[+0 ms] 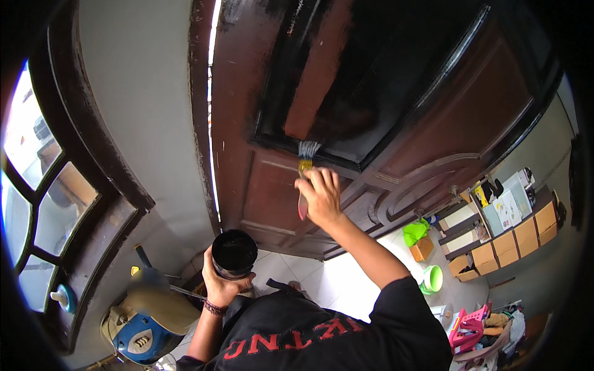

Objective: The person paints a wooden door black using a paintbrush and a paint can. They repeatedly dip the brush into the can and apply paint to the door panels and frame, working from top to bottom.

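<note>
My right hand [320, 192] grips a paintbrush [305, 162] by its handle, and the bristles touch the lower moulding of a recessed panel on a brown wooden door [274, 190]. Black paint [362, 106] covers much of that panel and its edges; a reddish-brown strip [315, 79] stands out between black areas. Low at the left, my left hand [222, 283] holds a round black container [234, 252], its fingers around the side. The inside looks black, and how full it is I cannot tell.
A window with dark wooden frames [106, 218] is at the left, above a blue and beige appliance [144, 334]. Right of the door are a shelf unit with brown boxes [503, 248], a light green bucket [432, 279], a bright green cloth [416, 232] and a pink basket [466, 331] beside clothes.
</note>
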